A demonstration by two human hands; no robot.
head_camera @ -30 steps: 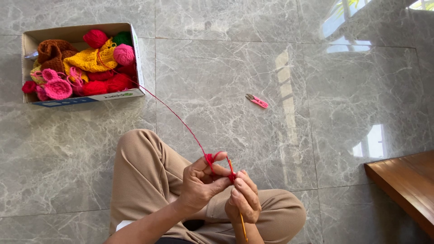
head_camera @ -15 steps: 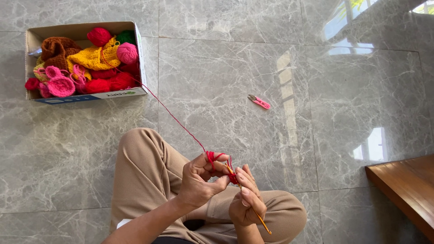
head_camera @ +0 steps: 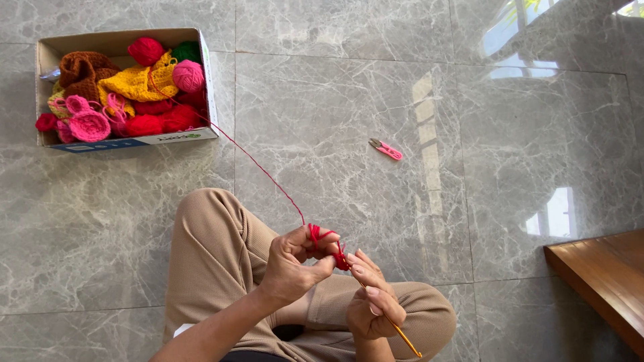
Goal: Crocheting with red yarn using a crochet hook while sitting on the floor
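Observation:
I sit cross-legged on a grey marble floor, my hands over my lap. My left hand (head_camera: 295, 263) pinches a small piece of red crochet work (head_camera: 341, 258), with red yarn (head_camera: 261, 167) looped over its fingers. The strand runs up and left across the floor into a cardboard box (head_camera: 127, 140). My right hand (head_camera: 376, 302) grips an orange crochet hook (head_camera: 401, 334), its tip at the red work and its handle pointing down and right.
The box at the upper left holds several yarn balls and crocheted pieces in red, pink, yellow, brown and green. Small pink thread snips (head_camera: 386, 149) lie on the floor beyond my knees. A wooden bench corner (head_camera: 604, 275) sits at the lower right.
The right hand has turned, swinging the hook's handle from pointing down to down and right. Both hands stay together at the red work; the view shifted slightly.

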